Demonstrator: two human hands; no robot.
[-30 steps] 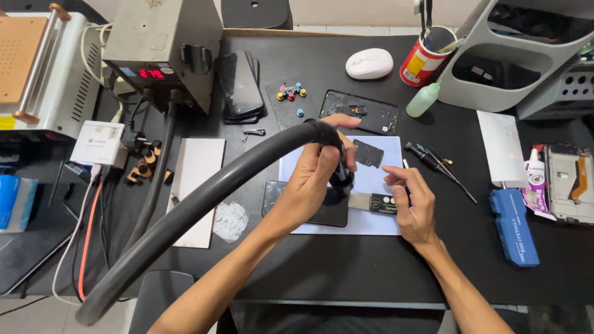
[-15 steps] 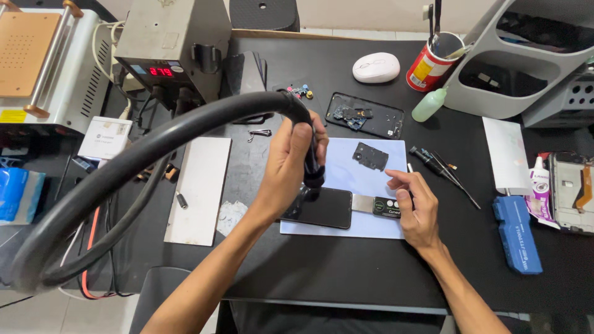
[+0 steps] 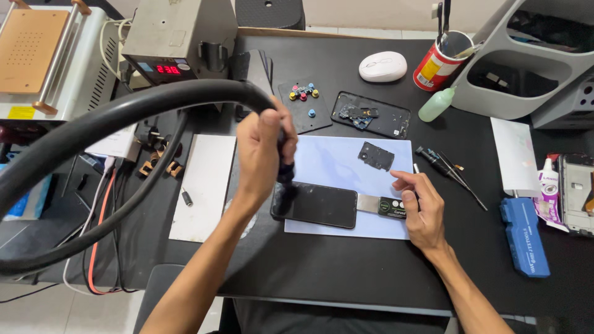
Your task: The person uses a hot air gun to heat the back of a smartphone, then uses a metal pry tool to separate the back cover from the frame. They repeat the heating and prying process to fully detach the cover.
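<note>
Fingers [image 3: 272, 124] of the left hand [image 3: 260, 154] are wrapping tight around the handle of a hot-air nozzle [image 3: 286, 170], its thick black hose [image 3: 124, 111] arching away to the left toward the grey rework station [image 3: 179, 37]. The nozzle tip is pointing down at the near-left corner of a dark phone [image 3: 318, 205], which is lying flat on a pale blue mat [image 3: 340, 162] in the middle of the bench [image 3: 346, 272]. To the right, the right hand [image 3: 417, 207] is resting with loosely spread fingers on a thin metal pry tool [image 3: 380, 206] lying just beside the phone's right edge; whether its blade is under the phone I cannot tell. Judging by this, the heating seems underway while the phone is looking closed, so prying appears not yet done.
</note>
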